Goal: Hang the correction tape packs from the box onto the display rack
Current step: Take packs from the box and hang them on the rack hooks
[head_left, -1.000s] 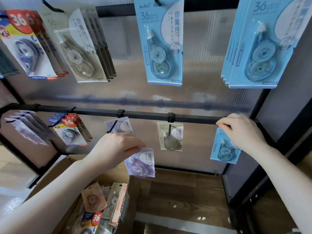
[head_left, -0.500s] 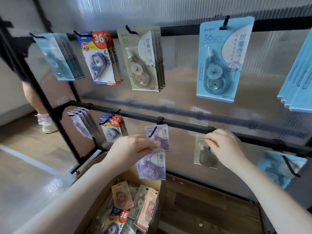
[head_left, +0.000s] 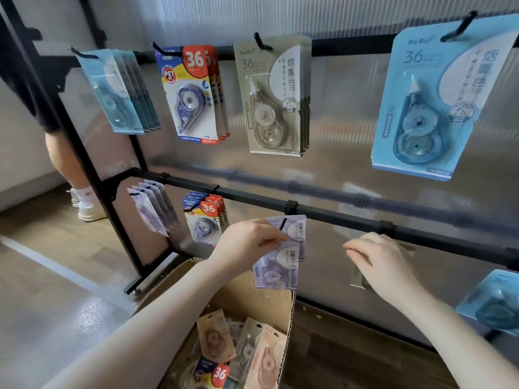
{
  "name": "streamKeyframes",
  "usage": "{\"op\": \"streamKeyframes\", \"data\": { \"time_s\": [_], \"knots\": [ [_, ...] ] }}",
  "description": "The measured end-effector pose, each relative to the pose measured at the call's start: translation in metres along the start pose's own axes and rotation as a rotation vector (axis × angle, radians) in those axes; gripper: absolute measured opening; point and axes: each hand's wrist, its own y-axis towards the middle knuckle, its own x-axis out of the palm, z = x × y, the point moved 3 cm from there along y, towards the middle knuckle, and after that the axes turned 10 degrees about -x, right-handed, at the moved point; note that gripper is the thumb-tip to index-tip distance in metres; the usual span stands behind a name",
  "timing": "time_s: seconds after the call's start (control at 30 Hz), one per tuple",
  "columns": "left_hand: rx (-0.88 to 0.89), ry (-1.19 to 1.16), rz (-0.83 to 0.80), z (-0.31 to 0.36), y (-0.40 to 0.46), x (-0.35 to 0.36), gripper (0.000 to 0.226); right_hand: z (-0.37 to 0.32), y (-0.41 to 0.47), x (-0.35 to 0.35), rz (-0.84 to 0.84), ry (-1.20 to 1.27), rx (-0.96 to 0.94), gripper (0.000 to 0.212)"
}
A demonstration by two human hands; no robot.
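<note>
My left hand (head_left: 247, 245) pinches a lilac correction tape pack (head_left: 276, 266) by its top edge, just below another lilac pack (head_left: 295, 228) that hangs on a hook of the lower black bar (head_left: 337, 217). My right hand (head_left: 384, 262) is below the bar at a beige pack (head_left: 358, 276), which it mostly hides; its fingers curl at the pack's top. The open cardboard box (head_left: 266, 299) stands below my left arm and holds several loose packs (head_left: 216, 335) in beige, pink and red-and-blue.
The upper bar carries rows of larger packs: pale blue (head_left: 118, 94), red-and-blue "36" (head_left: 193, 96), beige (head_left: 273, 99) and light blue (head_left: 427, 108). More packs hang at the lower left (head_left: 151, 209). A person's legs (head_left: 70, 164) stand behind the rack's left post. Wooden floor lies below.
The view has swung left and closer. My left hand keeps the lilac pack under the hanging lilac one. My right hand stays at the beige pack, slightly lower.
</note>
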Motion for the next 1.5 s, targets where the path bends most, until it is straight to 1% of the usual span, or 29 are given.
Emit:
{"op": "streamKeyframes", "data": {
  "time_s": [0.1,0.23,0.4,0.47,0.53,0.67,0.77,0.83,1.2,1.4,1.5],
  "knots": [
    [0.022,-0.002,-0.008,-0.007,0.006,0.007,0.015,0.004,-0.001,0.002,-0.028,-0.021,0.000,0.023],
    [0.036,-0.014,-0.011,-0.016,0.012,0.014,0.015,0.010,-0.003,0.003,-0.050,-0.038,0.012,0.025],
    [0.116,-0.007,-0.009,-0.019,0.013,0.014,0.024,0.015,-0.003,0.005,-0.060,-0.044,0.004,0.025],
    [0.162,0.012,-0.003,-0.018,0.016,0.012,0.032,0.016,-0.002,0.006,-0.059,-0.040,-0.003,0.025],
    [0.193,0.011,-0.026,-0.018,0.020,0.011,0.034,0.018,-0.002,0.007,-0.059,-0.035,-0.006,0.026],
    [0.134,-0.072,-0.108,-0.024,0.029,0.010,0.035,0.020,-0.001,0.010,-0.065,-0.040,-0.015,0.026],
    [0.107,-0.053,-0.131,-0.028,0.035,0.014,0.023,0.021,-0.001,0.012,-0.068,-0.041,-0.026,0.027],
    [0.105,-0.028,-0.127,-0.028,0.038,0.018,0.020,0.022,0.000,0.013,-0.064,-0.034,-0.030,0.026],
    [0.134,0.072,-0.098,-0.027,0.058,0.033,0.027,0.025,0.000,0.016,-0.004,-0.023,-0.041,0.015],
    [0.131,0.103,-0.103,-0.020,0.059,0.032,0.031,0.022,0.000,0.013,-0.014,-0.048,-0.053,0.019],
    [0.172,0.134,-0.091,-0.018,0.049,0.026,0.035,0.019,-0.001,0.010,-0.044,-0.067,-0.075,0.024]
  ]
}}
